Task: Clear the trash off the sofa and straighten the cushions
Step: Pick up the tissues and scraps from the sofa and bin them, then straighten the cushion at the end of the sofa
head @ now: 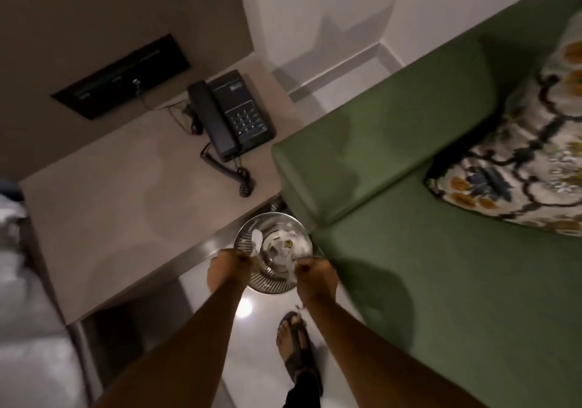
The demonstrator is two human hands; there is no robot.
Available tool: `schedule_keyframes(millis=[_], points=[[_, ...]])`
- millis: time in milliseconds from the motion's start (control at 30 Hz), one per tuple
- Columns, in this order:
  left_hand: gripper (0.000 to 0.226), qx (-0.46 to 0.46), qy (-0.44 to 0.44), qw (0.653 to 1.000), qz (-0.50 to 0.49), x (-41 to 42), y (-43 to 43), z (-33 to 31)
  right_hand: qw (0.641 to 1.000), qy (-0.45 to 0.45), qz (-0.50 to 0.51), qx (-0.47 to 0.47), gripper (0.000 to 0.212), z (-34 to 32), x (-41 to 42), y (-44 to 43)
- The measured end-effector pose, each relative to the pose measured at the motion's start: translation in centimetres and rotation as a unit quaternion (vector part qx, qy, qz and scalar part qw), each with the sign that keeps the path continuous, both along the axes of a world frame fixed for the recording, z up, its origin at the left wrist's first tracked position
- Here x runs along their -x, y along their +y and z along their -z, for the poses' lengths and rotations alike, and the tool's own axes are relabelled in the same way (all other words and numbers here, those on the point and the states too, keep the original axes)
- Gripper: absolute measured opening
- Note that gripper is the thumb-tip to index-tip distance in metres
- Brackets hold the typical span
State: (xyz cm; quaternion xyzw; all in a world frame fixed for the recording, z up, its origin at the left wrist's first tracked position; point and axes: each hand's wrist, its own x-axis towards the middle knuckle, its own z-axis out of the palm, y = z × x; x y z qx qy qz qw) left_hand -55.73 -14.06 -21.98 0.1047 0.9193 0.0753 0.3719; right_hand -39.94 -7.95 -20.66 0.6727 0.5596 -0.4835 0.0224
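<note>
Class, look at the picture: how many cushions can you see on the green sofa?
1. A patterned cushion lies on the green sofa, at its right end against the backrest. The picture cuts the sofa off, so more may lie out of view.

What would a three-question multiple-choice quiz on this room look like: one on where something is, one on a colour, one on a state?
1. Where is the bin?
A. on the sofa
B. on the floor between desk and sofa
C. on the desk

2. What colour is the sofa?
A. green
B. red
C. grey

3. How is the phone?
A. handset off, dangling
B. handset on its cradle
C. lying upside down

Answers:
1. B, it stands on the floor by the desk edge and the sofa arm, under the left hand and right hand.
2. A, seat and arm are green.
3. B, the handset lies along the phone's left side.
</note>
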Motion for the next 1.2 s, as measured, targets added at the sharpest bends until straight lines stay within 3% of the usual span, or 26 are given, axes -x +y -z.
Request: schedule_keyframes(millis=[233, 333, 433, 567, 700, 767, 1033, 1100, 1200], points=[[0.019, -0.040, -0.048, 0.997, -0.047, 0.7, -0.9, 0.7, 0.986, -0.012, -0.132, 0.103, 0.035, 4.8, 2.9, 1.6], [0.021, -0.042, -0.045, 0.998, -0.007, 0.5, -1.3, 0.2, 0.992, 0.000, -0.081, 0.093, 0.035, 5.1, 2.6, 1.3], [0.022, -0.039, -0.042, 0.998, 0.035, 0.2, -1.2, -0.7, 0.995, 0.025, -0.053, 0.085, 0.034, 4.0, 1.8, 1.3], [0.034, -0.024, -0.016, 0.997, 0.069, -0.2, -1.3, -0.2, 0.994, 0.020, -0.106, 0.030, 0.036, 0.5, -0.2, 2.4], [0.030, -0.028, 0.025, 0.990, 0.135, -3.9, 0.7, -6.8, 0.989, 0.053, -0.129, 0.043, 0.029, -3.7, -4.2, 3.9], [0.027, -0.028, 0.031, 0.983, 0.180, -6.4, 1.9, -10.1, 0.993, 0.043, -0.107, 0.026, 0.025, -7.0, -7.7, 5.1], [0.026, -0.092, 0.029, 0.947, 0.308, -19.1, 11.0, -19.8, 0.997, 0.021, -0.022, -0.070, 0.044, -17.7, -24.9, 13.8], [0.035, -0.106, 0.021, 0.939, 0.327, -22.1, 15.0, -20.9, 0.993, 0.023, 0.062, -0.103, 0.047, -19.2, -29.2, 16.7], [0.061, -0.140, 0.002, 0.928, 0.345, -25.5, 21.5, -21.6, 0.956, 0.022, 0.224, -0.188, 0.042, -20.9, -34.5, 20.9]])
